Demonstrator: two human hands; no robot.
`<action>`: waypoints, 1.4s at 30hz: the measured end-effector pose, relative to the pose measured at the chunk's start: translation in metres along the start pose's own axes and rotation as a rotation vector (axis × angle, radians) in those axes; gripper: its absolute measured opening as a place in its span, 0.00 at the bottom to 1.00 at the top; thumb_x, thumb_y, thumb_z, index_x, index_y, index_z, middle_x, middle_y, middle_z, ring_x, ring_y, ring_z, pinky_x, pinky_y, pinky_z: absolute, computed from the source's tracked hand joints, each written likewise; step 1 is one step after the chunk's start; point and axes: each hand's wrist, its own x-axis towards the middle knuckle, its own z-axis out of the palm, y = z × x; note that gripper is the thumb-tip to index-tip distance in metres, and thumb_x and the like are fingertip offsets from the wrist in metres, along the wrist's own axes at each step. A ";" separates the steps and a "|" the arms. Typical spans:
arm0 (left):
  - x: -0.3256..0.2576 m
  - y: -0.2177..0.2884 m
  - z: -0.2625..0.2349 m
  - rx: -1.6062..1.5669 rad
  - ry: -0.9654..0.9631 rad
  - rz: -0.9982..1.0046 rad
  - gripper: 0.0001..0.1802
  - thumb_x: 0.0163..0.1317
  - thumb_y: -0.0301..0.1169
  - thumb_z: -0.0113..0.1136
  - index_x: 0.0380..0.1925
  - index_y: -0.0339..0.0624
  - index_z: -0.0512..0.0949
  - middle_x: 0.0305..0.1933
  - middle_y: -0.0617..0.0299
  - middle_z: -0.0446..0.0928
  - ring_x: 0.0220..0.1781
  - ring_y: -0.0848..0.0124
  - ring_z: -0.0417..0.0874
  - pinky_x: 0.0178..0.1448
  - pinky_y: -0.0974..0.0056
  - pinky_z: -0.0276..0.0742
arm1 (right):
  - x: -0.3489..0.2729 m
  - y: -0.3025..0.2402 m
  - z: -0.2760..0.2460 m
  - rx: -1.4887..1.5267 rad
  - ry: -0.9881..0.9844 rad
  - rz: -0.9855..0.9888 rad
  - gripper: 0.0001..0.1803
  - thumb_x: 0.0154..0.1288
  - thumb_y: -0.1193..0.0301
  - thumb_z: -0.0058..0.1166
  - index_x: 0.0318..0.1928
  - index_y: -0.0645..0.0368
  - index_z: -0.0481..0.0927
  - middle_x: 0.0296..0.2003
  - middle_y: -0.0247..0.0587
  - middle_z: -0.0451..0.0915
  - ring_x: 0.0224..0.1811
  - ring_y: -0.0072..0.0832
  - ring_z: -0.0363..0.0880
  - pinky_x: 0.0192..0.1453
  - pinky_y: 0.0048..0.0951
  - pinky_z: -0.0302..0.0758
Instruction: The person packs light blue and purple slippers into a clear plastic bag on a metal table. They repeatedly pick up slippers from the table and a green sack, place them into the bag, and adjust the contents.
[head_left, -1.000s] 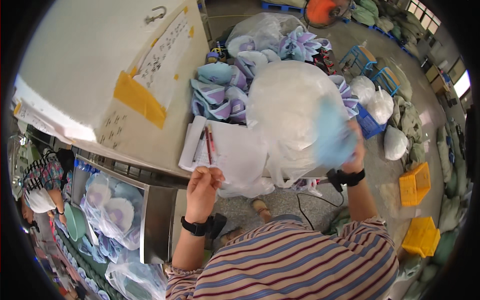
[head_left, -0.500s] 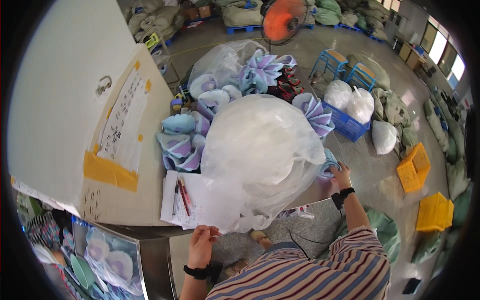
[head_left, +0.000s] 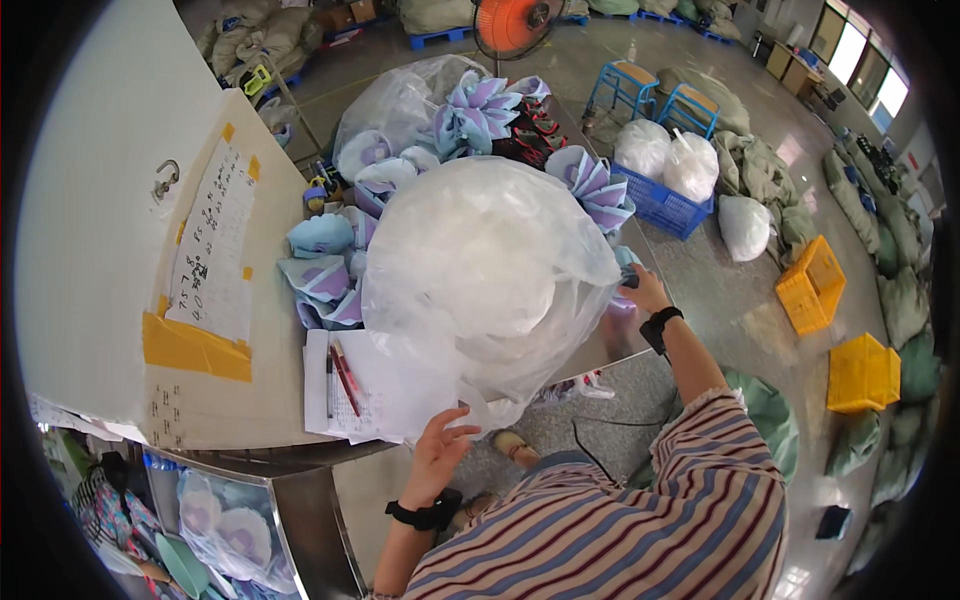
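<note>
A big clear plastic bag (head_left: 480, 260) stuffed with white contents fills the middle of the table. My left hand (head_left: 440, 452) hovers at its near lower edge, fingers apart, holding nothing. Off the bag's right side, my right hand (head_left: 648, 290) closes on a small dark object (head_left: 629, 277) whose kind I cannot make out. Light blue and purple padded pieces (head_left: 592, 188) lie around the bag, some in stacks. Left of the bag is an open notebook (head_left: 385, 385) with a red pen (head_left: 345, 378) and a dark pen on it.
A white cabinet (head_left: 110, 200) with taped papers stands at the left. Beyond the table are an orange fan (head_left: 515, 25), blue stools (head_left: 625, 88) and a blue crate (head_left: 665, 205) of white bags. Yellow crates (head_left: 865, 372) and green sacks sit on the floor to the right.
The view has shifted, moving the table up and left in it. My left hand has left the bag's edge and its fingers have spread. A dark object now shows at my right hand.
</note>
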 end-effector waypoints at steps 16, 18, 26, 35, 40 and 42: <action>-0.071 -0.040 -0.039 -0.051 0.266 -0.089 0.15 0.61 0.26 0.44 0.49 0.41 0.65 0.49 0.55 0.71 0.48 0.64 0.74 0.46 0.65 0.69 | 0.057 -0.032 -0.046 -0.095 0.191 -0.194 0.37 0.47 0.56 0.56 0.57 0.59 0.63 0.52 0.59 0.66 0.56 0.48 0.63 0.59 0.44 0.59; -0.077 -0.040 -0.039 -0.047 0.303 -0.112 0.15 0.61 0.28 0.46 0.49 0.41 0.65 0.49 0.55 0.71 0.47 0.64 0.75 0.46 0.65 0.69 | 0.079 -0.039 -0.053 -0.158 0.223 -0.210 0.37 0.48 0.56 0.57 0.58 0.59 0.63 0.52 0.58 0.66 0.56 0.48 0.63 0.59 0.44 0.58; -0.096 -0.034 -0.046 -0.038 0.405 -0.149 0.15 0.61 0.29 0.47 0.49 0.41 0.65 0.49 0.55 0.71 0.47 0.66 0.75 0.46 0.67 0.69 | 0.094 -0.086 -0.037 -0.083 0.214 -0.321 0.43 0.51 0.46 0.52 0.61 0.58 0.56 0.53 0.58 0.65 0.57 0.50 0.62 0.61 0.43 0.58; -0.072 -0.017 -0.028 -0.017 0.300 -0.012 0.15 0.62 0.27 0.47 0.49 0.38 0.65 0.49 0.57 0.72 0.48 0.68 0.74 0.48 0.67 0.68 | -0.029 -0.206 -0.028 -0.173 -0.777 -1.063 0.33 0.55 0.53 0.54 0.52 0.68 0.66 0.46 0.54 0.73 0.50 0.40 0.72 0.53 0.33 0.67; -0.126 -0.032 -0.040 -0.005 0.463 0.031 0.14 0.62 0.27 0.47 0.49 0.38 0.66 0.49 0.60 0.72 0.48 0.72 0.74 0.50 0.68 0.68 | -0.012 -0.226 -0.048 -0.340 -0.419 -1.105 0.31 0.48 0.56 0.59 0.46 0.68 0.71 0.43 0.56 0.74 0.45 0.43 0.74 0.48 0.33 0.70; -0.162 -0.040 -0.050 -0.046 0.568 0.101 0.15 0.62 0.28 0.48 0.49 0.39 0.66 0.48 0.61 0.72 0.47 0.73 0.74 0.50 0.68 0.69 | -0.011 -0.247 -0.071 -0.291 -0.241 -1.000 0.29 0.47 0.59 0.60 0.47 0.64 0.73 0.43 0.52 0.76 0.44 0.41 0.75 0.48 0.33 0.70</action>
